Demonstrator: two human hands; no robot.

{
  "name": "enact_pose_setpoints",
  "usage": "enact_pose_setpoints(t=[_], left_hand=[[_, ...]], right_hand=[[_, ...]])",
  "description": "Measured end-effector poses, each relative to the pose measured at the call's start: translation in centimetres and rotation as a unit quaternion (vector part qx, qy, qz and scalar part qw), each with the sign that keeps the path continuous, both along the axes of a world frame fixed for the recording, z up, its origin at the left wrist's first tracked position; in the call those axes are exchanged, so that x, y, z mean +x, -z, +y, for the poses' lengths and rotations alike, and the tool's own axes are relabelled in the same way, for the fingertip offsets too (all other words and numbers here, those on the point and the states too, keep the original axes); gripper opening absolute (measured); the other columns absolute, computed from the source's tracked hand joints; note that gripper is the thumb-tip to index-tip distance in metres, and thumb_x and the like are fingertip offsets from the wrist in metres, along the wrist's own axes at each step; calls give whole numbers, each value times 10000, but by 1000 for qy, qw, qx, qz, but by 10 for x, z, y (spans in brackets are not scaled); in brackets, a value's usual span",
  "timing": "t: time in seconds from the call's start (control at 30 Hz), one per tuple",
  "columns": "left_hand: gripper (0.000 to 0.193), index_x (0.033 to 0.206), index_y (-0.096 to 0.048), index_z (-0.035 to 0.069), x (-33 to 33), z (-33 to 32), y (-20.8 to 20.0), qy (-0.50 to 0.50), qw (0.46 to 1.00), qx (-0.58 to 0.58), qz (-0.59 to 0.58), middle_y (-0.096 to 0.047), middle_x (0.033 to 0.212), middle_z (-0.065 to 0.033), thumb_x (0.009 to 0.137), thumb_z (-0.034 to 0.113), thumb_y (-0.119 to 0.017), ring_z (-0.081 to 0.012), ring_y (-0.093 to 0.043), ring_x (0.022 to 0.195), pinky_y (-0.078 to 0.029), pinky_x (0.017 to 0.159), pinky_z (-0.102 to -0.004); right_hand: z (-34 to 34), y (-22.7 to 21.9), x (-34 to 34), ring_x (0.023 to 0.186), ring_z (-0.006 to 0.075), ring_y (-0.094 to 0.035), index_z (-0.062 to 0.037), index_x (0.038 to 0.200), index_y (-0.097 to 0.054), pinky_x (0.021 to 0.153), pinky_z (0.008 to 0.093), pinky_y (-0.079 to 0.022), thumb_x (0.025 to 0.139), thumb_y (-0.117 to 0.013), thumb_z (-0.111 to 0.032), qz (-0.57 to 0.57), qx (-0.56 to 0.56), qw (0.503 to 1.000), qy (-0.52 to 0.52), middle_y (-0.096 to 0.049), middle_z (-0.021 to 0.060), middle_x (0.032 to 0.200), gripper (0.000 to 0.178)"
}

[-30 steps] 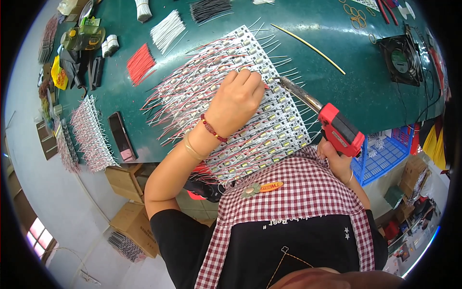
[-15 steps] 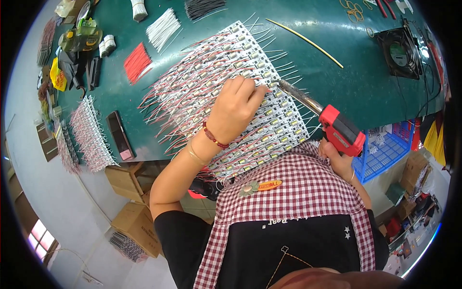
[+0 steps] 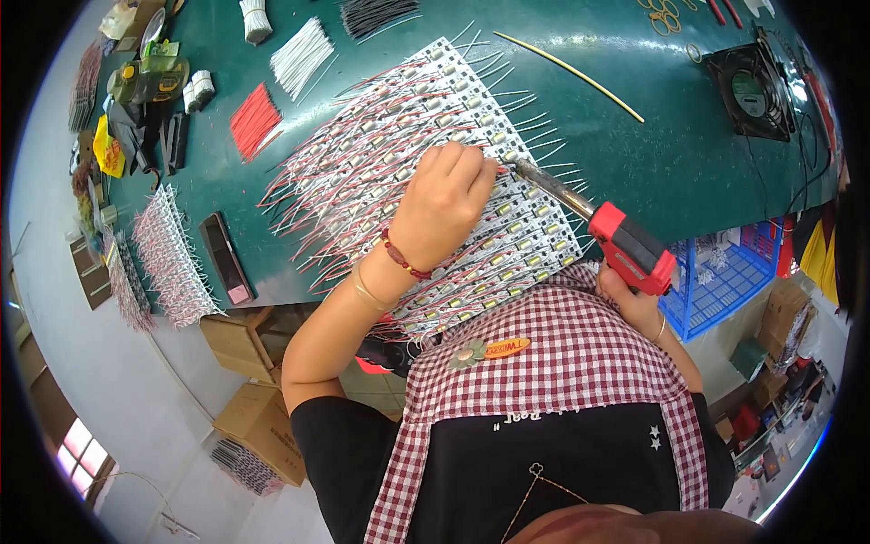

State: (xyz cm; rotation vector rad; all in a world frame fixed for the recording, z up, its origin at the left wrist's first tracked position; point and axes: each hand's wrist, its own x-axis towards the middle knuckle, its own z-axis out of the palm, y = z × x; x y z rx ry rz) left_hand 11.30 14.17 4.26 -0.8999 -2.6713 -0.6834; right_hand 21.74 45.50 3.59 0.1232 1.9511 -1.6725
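A panel of white circuit boards (image 3: pixel 544 238) lies on the green bench in front of me, with rows of small components and many red and white wires soldered along it. My left hand (image 3: pixel 446 195) rests over the panel, thumb and forefinger pinched at a thin red wire (image 3: pixel 501 170) by a board; the fingers hide most of that wire. My right hand (image 3: pixel 625 295) is wrapped round the handle of a red and black soldering gun (image 3: pixel 632 247). Its metal tip slants up and left to the panel, just right of my left fingertips; whether it touches the wire is too small to tell.
Bundles of red wires (image 3: pixel 255 122), white wires (image 3: pixel 303 58) and black wires (image 3: pixel 376 16) lie beyond the panel. A yellow rod (image 3: pixel 571 76) and a black fan (image 3: pixel 750 92) are to the right. A wired panel (image 3: pixel 172 258) and a dark case (image 3: pixel 226 257) sit left; a blue basket (image 3: pixel 725 295) stands lower right.
My right hand has shifted the soldering gun slightly left, bringing its tip closer to my left fingertips. My left hand stays almost in place, still pinching.
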Motion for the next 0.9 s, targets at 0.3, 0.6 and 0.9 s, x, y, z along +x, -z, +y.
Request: enact_pose_setpoints(t=[0.3,0.6,0.9], left_hand=[[124,851,-617,-20,0,1,-4,6,999,-35,4,-494,799,-78,744,42,-607,-216,-505,786,-421,689,-326],[111,818,-623,-1,1,3,-2,7,998,-66,16,-484,806,-66,740,65,-580,-203,-497,801,-418,697,-322],[98,798,-620,8,3,5,-3,2,997,-82,15,-475,801,-64,741,69,-570,-197,-488,801,-412,700,-320]], right_hand=[[4,0,3,916,143,-602,-37,1127,-615,801,300,-486,887,-679,-143,-6,0,1000,-17,-641,50,1020,270],[-5,-4,-1,943,145,-594,-33,1137,-609,806,304,-486,884,-679,-133,-20,17,1000,-15,-634,58,1039,281],[-2,-3,-1,826,135,-608,-15,1076,-631,730,289,-499,865,-680,-76,38,-9,999,14,-646,48,919,224]])
